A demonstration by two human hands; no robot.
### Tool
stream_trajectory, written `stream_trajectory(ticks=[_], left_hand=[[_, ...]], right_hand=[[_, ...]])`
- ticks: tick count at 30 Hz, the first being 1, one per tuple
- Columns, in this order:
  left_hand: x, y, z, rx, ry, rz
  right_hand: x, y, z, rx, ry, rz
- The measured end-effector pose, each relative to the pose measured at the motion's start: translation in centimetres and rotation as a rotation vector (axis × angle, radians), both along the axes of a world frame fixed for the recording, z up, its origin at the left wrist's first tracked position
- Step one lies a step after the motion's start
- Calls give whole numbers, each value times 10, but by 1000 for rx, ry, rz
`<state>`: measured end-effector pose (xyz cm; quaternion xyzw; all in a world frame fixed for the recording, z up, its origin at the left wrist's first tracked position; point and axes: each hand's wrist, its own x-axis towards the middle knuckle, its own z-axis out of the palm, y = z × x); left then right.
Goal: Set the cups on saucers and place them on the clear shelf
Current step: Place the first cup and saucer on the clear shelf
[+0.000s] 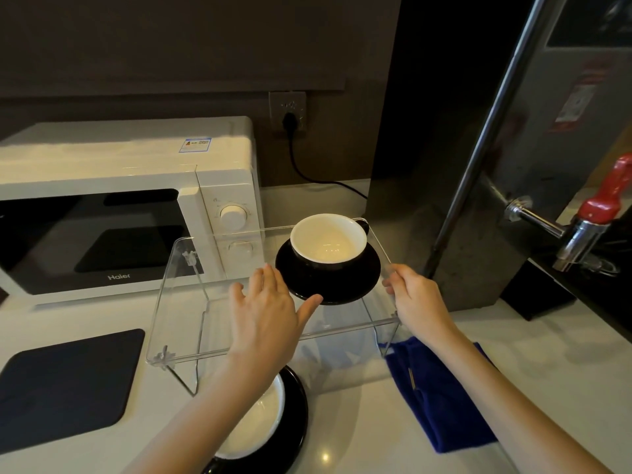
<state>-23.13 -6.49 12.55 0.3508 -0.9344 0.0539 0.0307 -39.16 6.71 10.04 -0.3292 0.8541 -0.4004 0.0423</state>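
Cup (329,241) on saucer (337,285) atop clear shelf (191,323); left hand (270,316) spread, empty; right hand (415,295) gripping shelf edge.

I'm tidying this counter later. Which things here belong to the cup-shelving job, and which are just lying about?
Job: clear shelf; cup on saucer on the shelf; second cup on saucer below.

Lying about: microwave; dark mat; blue cloth; red-handled tap.

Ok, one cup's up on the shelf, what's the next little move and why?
Probably bring both hands back for the second cup: it sits on its saucer on the counter, below the clear shelf, under the open left hand. The shelf's left half is free, beside the first cup.
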Motion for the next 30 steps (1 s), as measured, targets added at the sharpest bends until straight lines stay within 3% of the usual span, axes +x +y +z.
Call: stream_trajectory(ticks=[4,16,22,27,30], left_hand=[[-9,0,-2,-89,-13,-29],[-17,-1,0,-80,20,-31],[8,-16,-2,79,84,-108],[68,-12,-9,67,289,-346],[113,-9,-29,0,456,-400]], right_hand=[[0,1,0,2,-8,3],[-2,3,2,85,29,64],[2,9,19,344,322,134],[49,23,18,167,591,309],[83,32,0,84,581,474]])
